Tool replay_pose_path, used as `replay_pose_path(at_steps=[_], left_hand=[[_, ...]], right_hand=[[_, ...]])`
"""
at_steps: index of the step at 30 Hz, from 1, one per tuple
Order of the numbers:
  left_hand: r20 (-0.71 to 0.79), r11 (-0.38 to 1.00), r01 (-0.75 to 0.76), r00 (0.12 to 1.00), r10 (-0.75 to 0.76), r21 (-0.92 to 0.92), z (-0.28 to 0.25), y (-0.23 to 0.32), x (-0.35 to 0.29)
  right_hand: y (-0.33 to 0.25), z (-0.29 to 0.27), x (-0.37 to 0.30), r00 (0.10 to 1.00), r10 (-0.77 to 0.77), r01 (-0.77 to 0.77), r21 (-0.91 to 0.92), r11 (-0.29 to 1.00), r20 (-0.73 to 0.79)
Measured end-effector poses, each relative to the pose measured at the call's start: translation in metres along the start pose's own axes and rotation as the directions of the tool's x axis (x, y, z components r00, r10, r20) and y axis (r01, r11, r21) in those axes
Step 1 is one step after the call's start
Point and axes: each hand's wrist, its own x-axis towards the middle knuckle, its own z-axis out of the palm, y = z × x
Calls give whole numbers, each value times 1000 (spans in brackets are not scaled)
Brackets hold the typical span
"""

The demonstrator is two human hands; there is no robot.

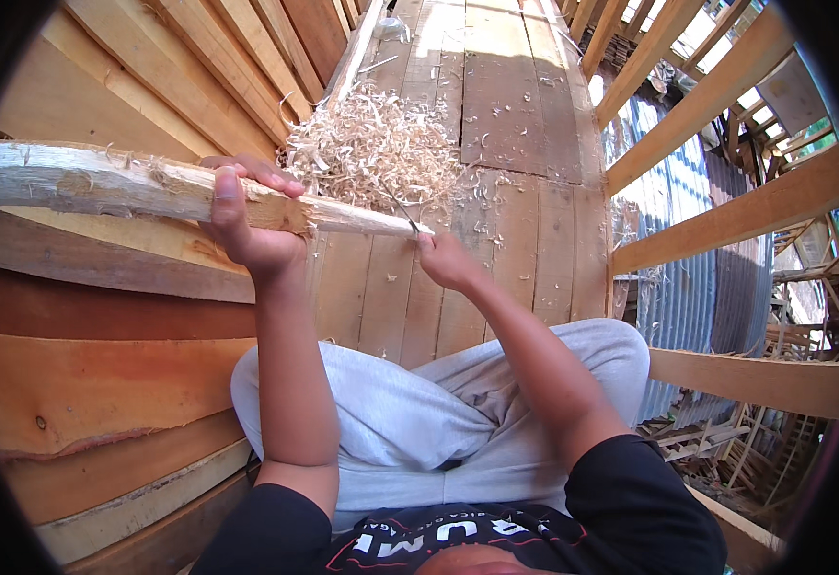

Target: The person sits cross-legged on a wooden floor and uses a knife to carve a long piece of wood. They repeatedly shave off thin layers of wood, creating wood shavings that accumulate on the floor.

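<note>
A long pale piece of wood (84, 182) runs from the left edge toward the middle, thick and rough at the left. Past a step it narrows to a slim, whittled end (357, 217). My left hand (254, 216) grips it just behind that step, thumb on the near side and fingers over the far side. At the slim tip, my right hand (448, 262) is closed on a knife whose thin dark blade (403, 211) crosses the wood. Most of the knife's handle is hidden in the fist.
Curled wood shavings (376, 149) are heaped on the plank floor (525, 235) beyond my hands. Stacked boards (103, 383) line the left side. At the right stands a wooden railing (726, 216), with corrugated metal sheets (673, 182) beyond. My crossed legs (410, 412) are close below my hands.
</note>
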Motion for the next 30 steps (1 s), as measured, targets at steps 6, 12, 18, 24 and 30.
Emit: replay_pose_path(at_steps=[6,12,18,24,30], left_hand=[[74,1000,22,997,-20,-19,-3,2,0],[35,1000,17,999,-17,5,-1,1,-4],[88,1000,20,996,-19,-13,-2,-1,1],[-23,990,-33,999,36,135,3,4,-5],[-276,992,54,961,-20,115,-4,4,5]], right_hand=[[8,-3,-1,993,93,-95,15,995,78],[-14,-7,-5,993,10,-10,6,1000,122],[-3,-18,-2,943,259,-272,35,962,208],[-59,-18,-26,988,-62,57,35,998,140],[-38,-3,-14,993,-113,109,74,991,44]])
